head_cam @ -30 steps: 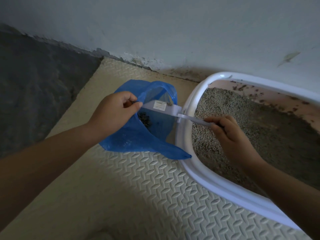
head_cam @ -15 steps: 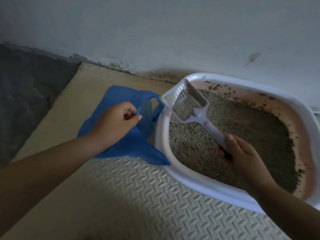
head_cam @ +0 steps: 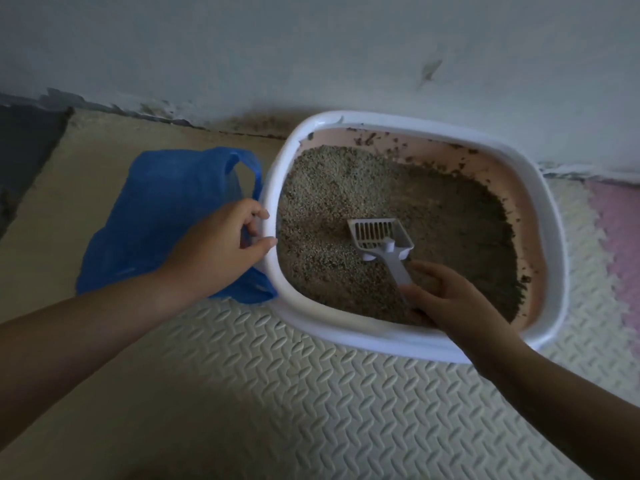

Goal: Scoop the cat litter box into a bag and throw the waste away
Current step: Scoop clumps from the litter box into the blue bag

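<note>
A white-rimmed litter box (head_cam: 550,216) with a pink inner wall stands against the wall, filled with grey-brown litter (head_cam: 433,209). My right hand (head_cam: 446,296) grips the handle of a white slotted scoop (head_cam: 379,237), whose head rests on the litter in the middle of the box. A blue plastic bag (head_cam: 162,216) lies on the mat just left of the box. My left hand (head_cam: 221,247) pinches the bag's edge beside the box's left rim. The bag's contents are hidden.
A cream foam mat (head_cam: 277,393) with a raised pattern covers the floor in front. A pink mat tile (head_cam: 620,230) lies at the right. The pale wall (head_cam: 311,46) runs close behind the box, with dark bare floor (head_cam: 24,150) at far left.
The scoop has left the bag's mouth, swung right over the box rim and come down onto the litter. My left hand has lowered the bag, which now lies flatter.
</note>
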### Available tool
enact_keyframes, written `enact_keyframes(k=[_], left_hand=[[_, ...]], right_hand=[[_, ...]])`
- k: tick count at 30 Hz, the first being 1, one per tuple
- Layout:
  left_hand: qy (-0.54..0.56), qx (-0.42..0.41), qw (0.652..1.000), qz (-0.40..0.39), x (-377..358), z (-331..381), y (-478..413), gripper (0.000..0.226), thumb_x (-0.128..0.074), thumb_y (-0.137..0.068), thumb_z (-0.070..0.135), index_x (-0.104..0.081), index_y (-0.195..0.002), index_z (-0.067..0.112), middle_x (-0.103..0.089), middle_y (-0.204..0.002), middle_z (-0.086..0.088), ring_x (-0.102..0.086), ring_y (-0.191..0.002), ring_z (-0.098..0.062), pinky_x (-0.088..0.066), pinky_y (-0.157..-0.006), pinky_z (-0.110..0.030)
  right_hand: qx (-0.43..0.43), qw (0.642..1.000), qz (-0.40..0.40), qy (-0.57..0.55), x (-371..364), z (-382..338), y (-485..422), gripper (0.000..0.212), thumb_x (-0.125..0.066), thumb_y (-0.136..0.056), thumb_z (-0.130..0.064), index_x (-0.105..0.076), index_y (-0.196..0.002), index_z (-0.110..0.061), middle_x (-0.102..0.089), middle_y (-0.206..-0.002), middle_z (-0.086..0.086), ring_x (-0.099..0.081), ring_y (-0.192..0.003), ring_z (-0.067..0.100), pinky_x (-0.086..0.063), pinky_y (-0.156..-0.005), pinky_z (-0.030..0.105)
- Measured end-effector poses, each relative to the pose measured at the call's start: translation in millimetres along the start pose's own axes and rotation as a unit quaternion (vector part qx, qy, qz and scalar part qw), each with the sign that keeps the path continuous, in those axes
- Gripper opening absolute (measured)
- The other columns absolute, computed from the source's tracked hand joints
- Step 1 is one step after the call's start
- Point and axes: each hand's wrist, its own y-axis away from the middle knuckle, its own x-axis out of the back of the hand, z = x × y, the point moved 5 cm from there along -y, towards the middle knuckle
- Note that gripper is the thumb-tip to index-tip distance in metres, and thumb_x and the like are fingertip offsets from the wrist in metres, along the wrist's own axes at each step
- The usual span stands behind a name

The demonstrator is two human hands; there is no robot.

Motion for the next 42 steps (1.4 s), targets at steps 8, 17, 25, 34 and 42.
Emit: enact_keyframes(k=[8,17,25,34,42], left_hand=[[-0.05,-0.046,0.997,-0.023,-21.9,9.8,2.1,0.02,-0.07,-0.083,0.027,-0.061,-0.1,0.024,-0.044,-0.09,0.011,-0.051,-0.068,0.0,-0.034,-0.059,-0.015],[-0.05,-0.05,0.997,-0.02,-25.0,6.3,1.4,0.016,-0.07,-0.083,0.024,-0.063,-0.097,0.022,-0.045,-0.092,0.009,-0.05,-0.068,0.0,-0.037,-0.062,-0.019],[-0.053,-0.051,0.997,-0.025,-25.8,6.8,1.4,0.015,-0.069,-0.084,0.024,-0.062,-0.097,0.024,-0.045,-0.092,0.009,-0.051,-0.07,-0.001,-0.038,-0.063,-0.024],[-0.064,-0.055,0.996,-0.027,-25.3,7.2,1.4,0.016,-0.067,-0.085,0.025,-0.063,-0.1,0.021,-0.044,-0.093,0.009,-0.05,-0.071,-0.001,-0.036,-0.062,-0.021],[-0.044,-0.051,0.997,-0.025,-26.8,6.6,2.3,0.015,-0.066,-0.086,0.026,-0.064,-0.1,0.021,-0.046,-0.097,0.007,-0.053,-0.076,0.0,-0.039,-0.068,-0.025]], right_hand=[[0.077,0.993,-0.003,0.085,-1.8,5.7,18.9,0.047,-0.07,-0.084,-0.019,-0.055,-0.128,-0.025,-0.068,-0.082,-0.004,-0.066,-0.069,0.008,-0.052,-0.066,0.026],[0.217,0.943,0.026,0.249,-3.8,-9.1,5.8,0.046,-0.067,-0.084,-0.038,-0.055,-0.129,-0.034,-0.049,-0.1,-0.015,-0.05,-0.084,-0.003,-0.037,-0.07,0.009],[0.189,0.896,-0.092,0.391,-25.5,-16.0,-28.5,0.045,-0.037,-0.096,-0.053,-0.049,-0.134,-0.034,-0.057,-0.116,0.002,-0.057,-0.103,0.019,-0.045,-0.082,0.031],[0.228,0.872,-0.057,0.429,-4.0,-11.2,-19.9,0.031,-0.036,-0.1,-0.038,-0.058,-0.117,-0.025,-0.064,-0.1,0.002,-0.057,-0.083,0.018,-0.043,-0.069,0.03],[0.223,0.852,-0.075,0.467,18.1,15.7,9.3,0.028,-0.031,-0.098,-0.041,-0.056,-0.103,-0.031,-0.056,-0.091,-0.006,-0.051,-0.083,0.011,-0.044,-0.078,0.032]])
